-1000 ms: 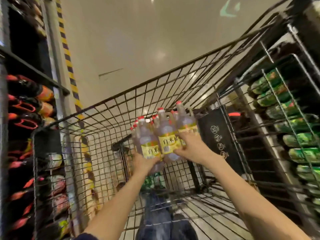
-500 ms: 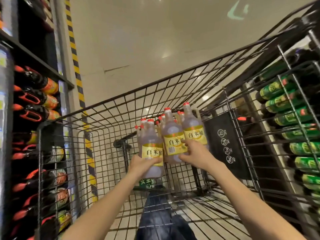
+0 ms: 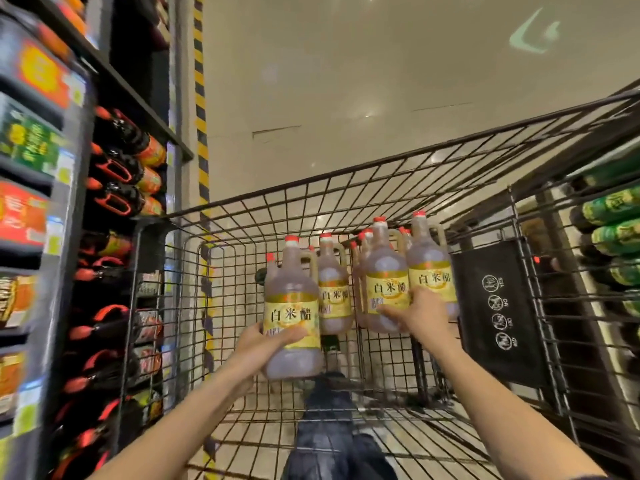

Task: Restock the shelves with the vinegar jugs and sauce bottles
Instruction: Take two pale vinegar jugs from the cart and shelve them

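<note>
Several clear vinegar jugs with red caps and yellow labels stand at the far end of a black wire cart [image 3: 363, 188]. My left hand [image 3: 263, 344] grips the lower body of one vinegar jug [image 3: 292, 306], which is pulled away from the group toward the left. My right hand [image 3: 419, 313] rests on the fronts of two jugs [image 3: 388, 282] in the remaining cluster, with fingers spread across their labels. Another jug [image 3: 334, 292] stands between the two hands.
Shelves on the left [image 3: 114, 81] hold dark sauce jugs [image 3: 121, 168] with red handles, lying on their sides. A rack on the right carries green-labelled bottles [image 3: 613, 206]. A black sign panel [image 3: 498, 313] hangs in the cart. My legs [image 3: 329, 431] show through the cart floor.
My left hand has drawn one jug out of the cluster, down and to the left. My right hand stays on the other jugs. The view has swung toward the left shelves.
</note>
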Available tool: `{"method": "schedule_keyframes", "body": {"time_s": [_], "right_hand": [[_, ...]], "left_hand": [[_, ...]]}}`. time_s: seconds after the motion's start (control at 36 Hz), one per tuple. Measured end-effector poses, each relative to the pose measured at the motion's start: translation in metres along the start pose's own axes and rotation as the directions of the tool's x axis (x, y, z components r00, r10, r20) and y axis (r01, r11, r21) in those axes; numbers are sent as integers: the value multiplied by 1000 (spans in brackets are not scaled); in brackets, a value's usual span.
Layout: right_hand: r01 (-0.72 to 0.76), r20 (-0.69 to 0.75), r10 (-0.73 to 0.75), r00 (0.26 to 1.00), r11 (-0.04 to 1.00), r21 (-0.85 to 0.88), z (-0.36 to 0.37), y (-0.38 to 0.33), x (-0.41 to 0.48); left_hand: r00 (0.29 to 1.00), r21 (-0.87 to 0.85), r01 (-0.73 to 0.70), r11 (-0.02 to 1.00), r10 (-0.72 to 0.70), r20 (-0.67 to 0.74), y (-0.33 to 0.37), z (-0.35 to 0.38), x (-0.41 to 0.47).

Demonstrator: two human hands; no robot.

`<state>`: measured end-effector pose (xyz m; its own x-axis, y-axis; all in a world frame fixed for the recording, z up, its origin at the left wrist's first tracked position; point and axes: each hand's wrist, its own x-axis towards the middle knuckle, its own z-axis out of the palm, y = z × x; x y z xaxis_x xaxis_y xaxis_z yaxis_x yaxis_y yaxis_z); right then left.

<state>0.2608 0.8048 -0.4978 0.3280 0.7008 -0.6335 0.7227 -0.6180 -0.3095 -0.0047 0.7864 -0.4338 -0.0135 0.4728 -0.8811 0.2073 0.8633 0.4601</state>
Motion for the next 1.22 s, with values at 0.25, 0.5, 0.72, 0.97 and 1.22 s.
{"method": "schedule_keyframes", "body": {"time_s": [0.25, 0.5, 0.72, 0.97, 1.22], "right_hand": [[-60, 158, 29, 987, 980, 192, 23, -17, 6], [-163, 248, 81, 965, 930, 329, 51, -16, 33], [-307, 399, 50, 916, 727, 614, 32, -27, 9], [-284, 429, -96, 898, 618, 733, -9, -37, -47], [-31, 318, -339, 885, 640, 768, -61, -51, -127]], "left_hand": [[999, -93, 12, 996, -16, -36, 2, -8, -5], [1000, -53, 22, 998, -23, -5, 4, -11, -11], [1000, -53, -3, 999, 4, 10, 9, -10, -26], [992, -107, -116, 987, 109, -68, 9, -6, -61], [942, -205, -309, 929, 268, -204, -4, -1, -139]]}}
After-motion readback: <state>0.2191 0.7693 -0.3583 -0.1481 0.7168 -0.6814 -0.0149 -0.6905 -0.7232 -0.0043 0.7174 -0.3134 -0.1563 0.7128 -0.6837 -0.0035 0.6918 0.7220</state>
